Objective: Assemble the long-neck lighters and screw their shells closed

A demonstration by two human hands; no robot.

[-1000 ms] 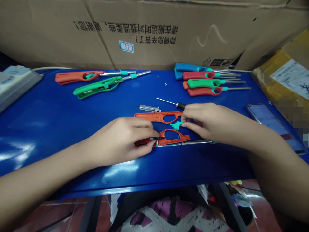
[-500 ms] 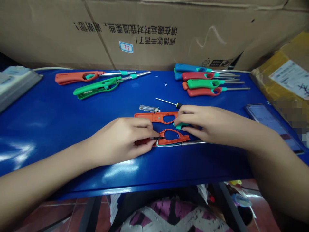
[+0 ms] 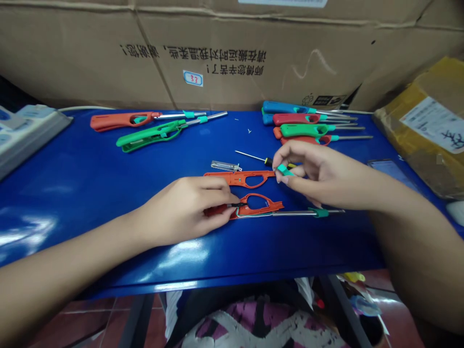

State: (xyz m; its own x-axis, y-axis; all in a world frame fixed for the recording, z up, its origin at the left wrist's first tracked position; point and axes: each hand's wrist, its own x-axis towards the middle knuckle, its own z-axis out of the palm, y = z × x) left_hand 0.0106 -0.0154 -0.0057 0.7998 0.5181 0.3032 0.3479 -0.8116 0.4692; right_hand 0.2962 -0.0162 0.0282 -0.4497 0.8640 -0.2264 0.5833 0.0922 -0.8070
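Observation:
My left hand (image 3: 195, 208) is closed over the handle end of an orange lighter shell half (image 3: 266, 209). Its fingertips pinch a small black part (image 3: 239, 205) lying in that shell. Thin white and green wires (image 3: 250, 215) run from there to a metal tube (image 3: 293, 213) with a teal collar (image 3: 320, 212). Raised to the right, my right hand (image 3: 311, 171) holds a teal trigger (image 3: 284, 170) between thumb and fingers. Just behind my left hand lies the other orange shell half (image 3: 239, 179), inner side up, and a clear fuel tank (image 3: 224, 166).
A screwdriver (image 3: 253, 157) lies behind the shells, near tiny screws (image 3: 249, 131). An orange lighter (image 3: 123, 121) and a green lighter (image 3: 152, 135) are at back left; several lighters (image 3: 304, 129) at back right. Cardboard boxes (image 3: 217, 29), a phone (image 3: 391, 174) and a power strip (image 3: 32, 130) border the table.
My right hand has lifted the teal trigger from beside the shell halves and moved slightly right, uncovering the tube's collar. My left hand keeps its place on the shell.

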